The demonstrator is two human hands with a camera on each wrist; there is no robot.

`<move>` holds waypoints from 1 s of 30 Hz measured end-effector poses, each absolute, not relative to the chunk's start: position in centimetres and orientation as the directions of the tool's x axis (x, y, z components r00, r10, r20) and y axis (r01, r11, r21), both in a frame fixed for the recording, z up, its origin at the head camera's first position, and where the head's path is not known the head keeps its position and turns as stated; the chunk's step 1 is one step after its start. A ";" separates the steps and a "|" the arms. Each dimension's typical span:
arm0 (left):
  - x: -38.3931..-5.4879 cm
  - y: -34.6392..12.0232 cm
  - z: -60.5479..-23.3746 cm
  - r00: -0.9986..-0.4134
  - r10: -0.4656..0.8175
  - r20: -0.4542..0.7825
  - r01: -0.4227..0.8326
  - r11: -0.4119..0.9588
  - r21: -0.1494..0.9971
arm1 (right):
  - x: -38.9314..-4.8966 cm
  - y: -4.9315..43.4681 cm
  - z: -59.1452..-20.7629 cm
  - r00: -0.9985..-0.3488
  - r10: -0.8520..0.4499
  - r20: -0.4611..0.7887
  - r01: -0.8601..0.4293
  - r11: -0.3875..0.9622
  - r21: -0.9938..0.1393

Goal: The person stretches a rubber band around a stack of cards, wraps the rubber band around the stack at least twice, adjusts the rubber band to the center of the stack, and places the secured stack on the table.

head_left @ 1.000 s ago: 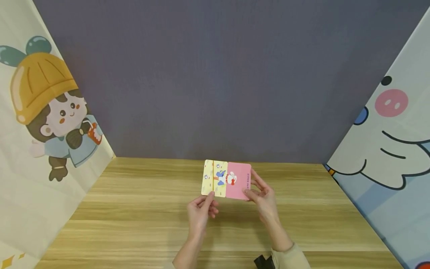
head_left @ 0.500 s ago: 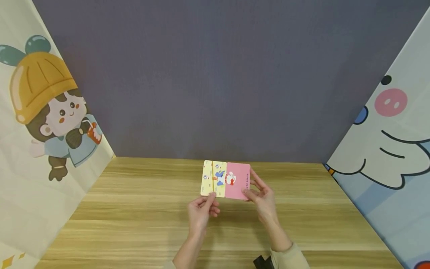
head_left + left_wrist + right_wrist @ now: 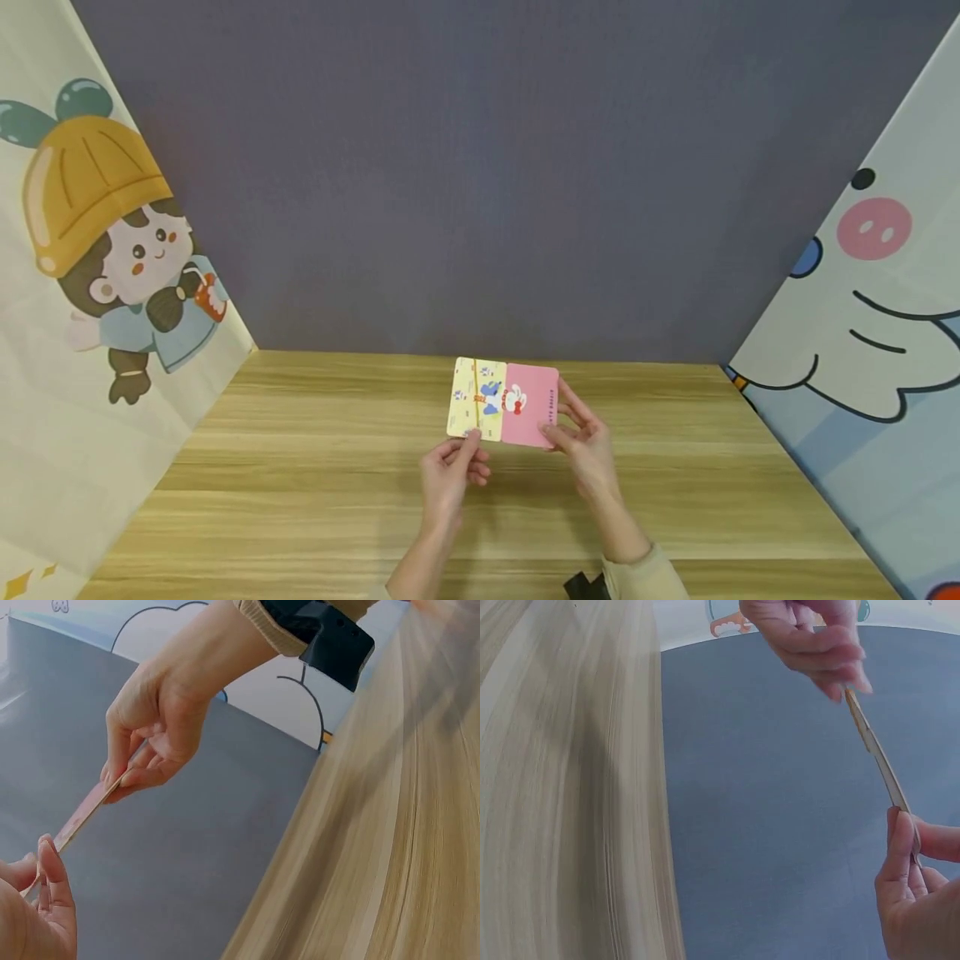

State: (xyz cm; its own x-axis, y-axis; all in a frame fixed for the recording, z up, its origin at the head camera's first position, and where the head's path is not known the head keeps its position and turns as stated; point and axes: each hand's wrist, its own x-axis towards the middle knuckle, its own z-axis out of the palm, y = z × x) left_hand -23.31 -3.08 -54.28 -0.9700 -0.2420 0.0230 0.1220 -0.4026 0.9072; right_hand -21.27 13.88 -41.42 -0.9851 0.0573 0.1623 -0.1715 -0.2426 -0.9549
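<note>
A thin pink and yellow booklet (image 3: 527, 396), printed with a white rabbit and a blue cartoon figure, is held up above the table in the head view. My left hand (image 3: 447, 479) pinches the lower edge of its yellow part, thumb on top. On the pink end, my right hand (image 3: 592, 454) grips the right edge between thumb and fingers. Edge-on in the right wrist view, the booklet (image 3: 889, 776) looks thin, with a yellowish strip along one face. The left wrist view shows the right hand (image 3: 161, 724) pinching the far end.
A wood-grain table (image 3: 300, 467) lies beneath both hands. Behind it rises a dark grey panel (image 3: 480, 183). Cartoon-printed sheets flank it on the left (image 3: 45, 350) and right (image 3: 825, 333). A black device (image 3: 330, 645) is strapped at the right wrist.
The booklet has shifted very slightly to the left, with the right hand following. Both hands keep their hold on it.
</note>
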 end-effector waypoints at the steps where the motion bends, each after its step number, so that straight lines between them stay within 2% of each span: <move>1: -23.3 -3.2 -54.3 -0.968 -0.252 0.023 0.125 -0.400 0.908 | -21.3 13.9 -41.5 -0.984 0.056 0.171 -0.180 -0.243 -0.953; 9: -23.3 -3.3 -54.5 -0.966 -0.258 0.012 0.117 -0.394 0.912 | -21.4 14.1 -42.7 -0.943 0.006 0.333 -0.320 -0.287 -0.903; 12: -23.2 -2.9 -54.4 -0.971 -0.238 0.005 0.103 -0.403 0.909 | -21.4 13.9 -42.7 -0.952 0.026 0.305 -0.300 -0.271 -0.914; 15: -23.0 -2.4 -54.3 -0.978 -0.208 -0.005 0.085 -0.421 0.903 | -20.9 13.4 -41.9 -0.974 0.042 0.221 -0.225 -0.220 -0.949; 21: -22.7 -1.9 -54.1 -0.981 -0.194 -0.006 0.080 -0.431 0.899 | -20.8 13.3 -41.6 -0.985 0.031 0.170 -0.172 -0.230 -0.958; 30: -21.6 -2.5 -52.7 -0.991 -0.055 0.125 0.137 -0.363 0.922 | -21.0 14.0 -41.8 -0.989 0.035 0.147 -0.151 -0.224 -0.963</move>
State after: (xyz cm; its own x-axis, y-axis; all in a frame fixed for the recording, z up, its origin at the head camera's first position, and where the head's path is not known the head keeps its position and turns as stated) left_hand -21.62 -2.48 -52.74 -0.9906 -0.0547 0.1253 0.1366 -0.3628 0.9218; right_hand -20.97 13.96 -41.85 -0.9886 0.0345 0.1466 -0.1506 -0.2237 -0.9630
